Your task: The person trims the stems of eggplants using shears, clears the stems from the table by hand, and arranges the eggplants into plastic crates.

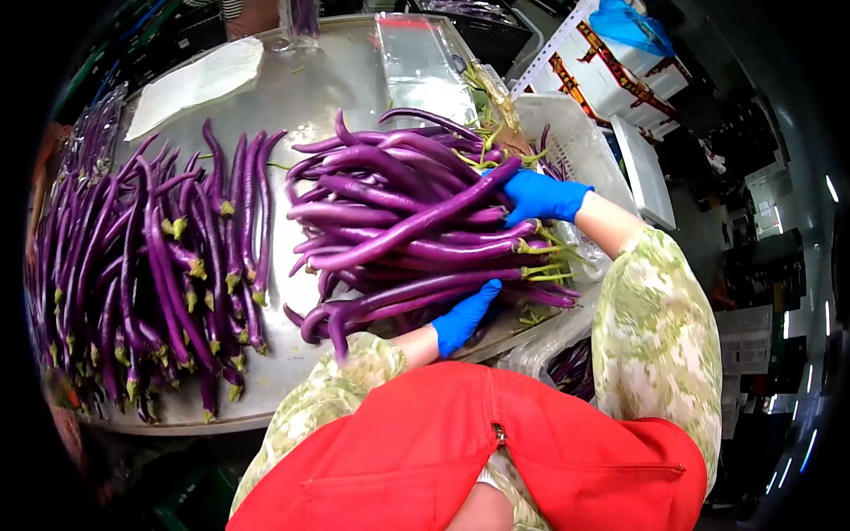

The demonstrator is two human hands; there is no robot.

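A large heap of long purple eggplants [381,203] lies on the metal table [297,336], most stems pointing right. My right hand [544,196], in a blue glove, is closed around the stem end of an eggplant that lies diagonally across the top of the heap. My left hand [467,317], also gloved in blue, is at the heap's near edge, beside the lowest eggplants. One finger or thumb points up and right; the other fingers are hidden beneath the eggplants. Another wide pile of eggplants [133,265] covers the table's left side, with stems toward me.
A white sheet [199,84] lies at the back left, and clear plastic bags [425,71] at the back. A translucent crate [575,142] stands right of the heap, near white foam boxes [611,71]. Part of another person [252,16] shows beyond the table.
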